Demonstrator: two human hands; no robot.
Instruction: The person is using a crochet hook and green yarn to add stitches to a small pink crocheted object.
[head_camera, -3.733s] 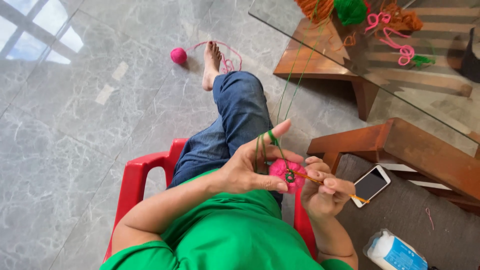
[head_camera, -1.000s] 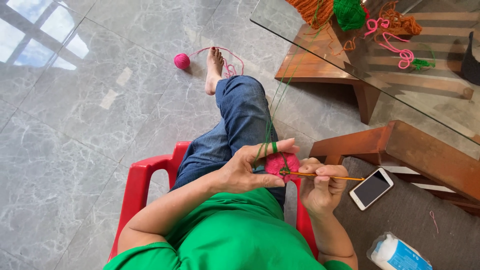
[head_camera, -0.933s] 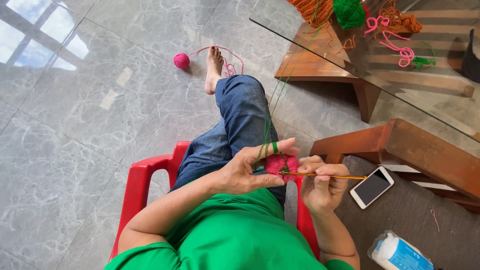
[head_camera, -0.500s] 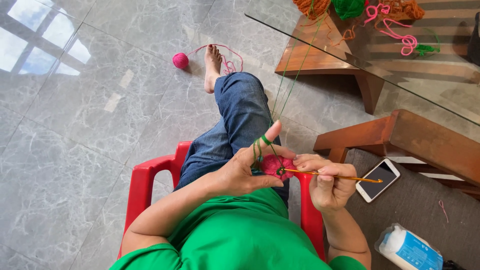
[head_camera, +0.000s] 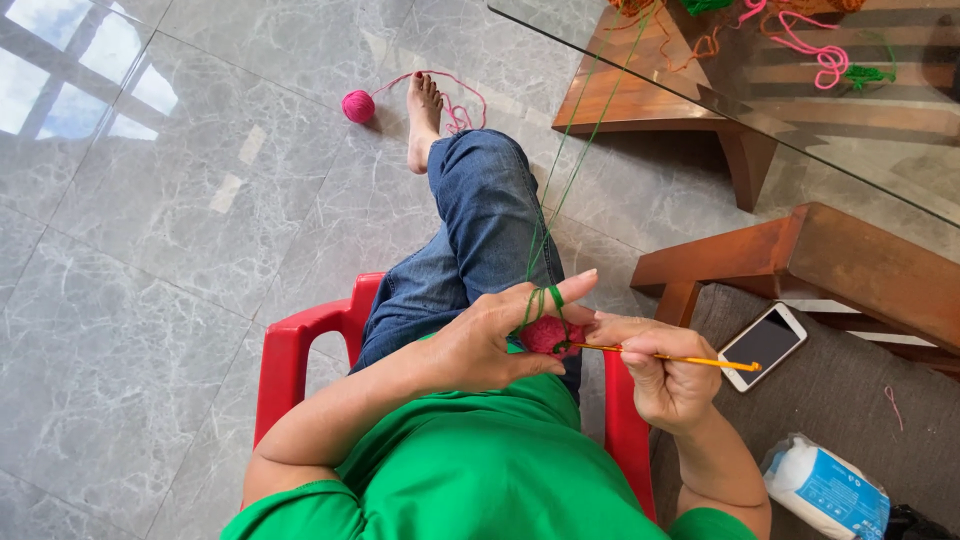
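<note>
I sit on a red plastic chair (head_camera: 300, 340) with my legs in blue jeans stretched out. My left hand (head_camera: 495, 335) pinches a small pink crocheted piece (head_camera: 545, 335), with green yarn (head_camera: 560, 185) wound over its index finger and running up to the glass table. My right hand (head_camera: 655, 365) grips a yellow crochet hook (head_camera: 680, 358) whose tip is in the pink piece. A pink yarn ball (head_camera: 358, 106) lies on the floor beside my bare foot (head_camera: 423, 120).
A glass-topped wooden table (head_camera: 760, 110) stands at the upper right, with loose pink, green and orange yarn (head_camera: 800, 40) on it. A smartphone (head_camera: 763, 346) lies on a grey mat at the right. A white and blue packet (head_camera: 825, 490) lies near it. Grey marble floor (head_camera: 150, 250) spreads left.
My hands have stayed together on the pink piece, working the hook in small motions; the left index finger lifted and lowered with the green yarn. The view shifted slightly downward.
</note>
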